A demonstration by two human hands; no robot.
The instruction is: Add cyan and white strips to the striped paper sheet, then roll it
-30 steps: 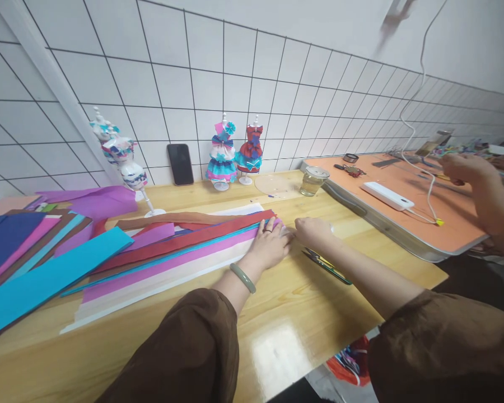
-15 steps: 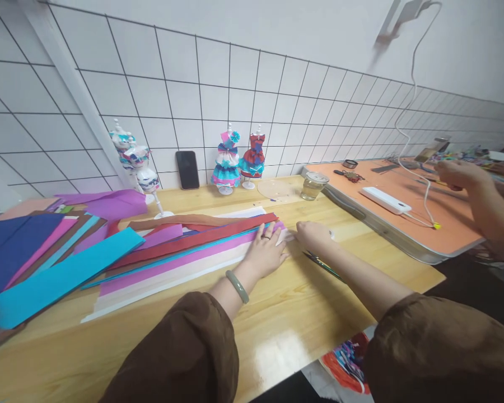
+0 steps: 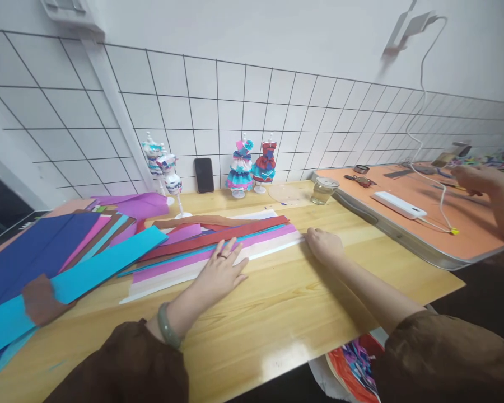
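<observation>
My left hand (image 3: 218, 271) lies palm down with its fingers spread over the white crepe paper strip (image 3: 163, 284) and the purple strip (image 3: 180, 262) above it. A ring and a green bangle are on it. At the right end of the white strip, my right hand (image 3: 325, 246) is closed, its fingertips pinched around that end. Beyond the fingers lie a red strip (image 3: 218, 232) and a thin blue strip. A wide bright blue strip (image 3: 109, 263) slants across the pile to the left.
Dark blue sheets (image 3: 33, 252) spread at left. Small dressed mannequins (image 3: 239, 170), a phone (image 3: 204, 175) and a lidded glass cup (image 3: 324, 190) stand along the back. On an orange board (image 3: 403, 184) at right lies a white power strip (image 3: 399, 205); another person's hand (image 3: 479, 182) is above it.
My left hand has slid left along the strips, away from my right hand. The right hand stays near the strips' right end. The scissors beneath my right forearm no longer show.
</observation>
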